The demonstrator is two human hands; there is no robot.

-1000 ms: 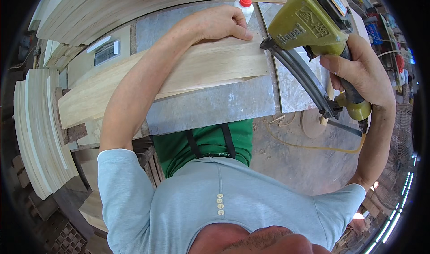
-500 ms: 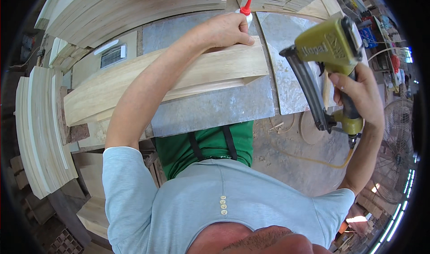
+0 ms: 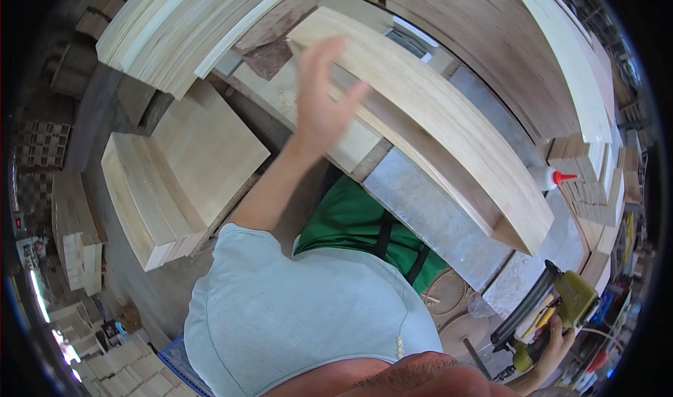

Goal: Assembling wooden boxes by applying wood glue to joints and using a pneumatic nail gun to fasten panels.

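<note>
Nearest to us, short of the box's right end, the right hand (image 3: 554,342) has its fingers wrapped round the handle of a green nail gun (image 3: 578,293); half a second ago the gun was lifted higher, and it now hangs low, its nose just beside that end in view, though we cannot judge the gap in depth. The left hand (image 3: 324,106) has gone from the box's right end to its left end, fingers spread and gripping nothing we can see, so neither hand now steadies the right end and the work there seems paused. Motion blur keeps us from telling whether the fingertips touch wood. The long wooden box (image 3: 449,127) itself lies aslant on a metal sheet (image 3: 434,208), its open long side toward us, the hollow shadowed and its far side hidden; the whole view has swung round too. Just beyond the box's right end stands a white bottle (image 3: 543,178) with a red nozzle. Behind the box's middle, a dark flat object (image 3: 412,41) is partly covered and hard to make out, and past it a board stack (image 3: 484,46) runs out of frame.
</note>
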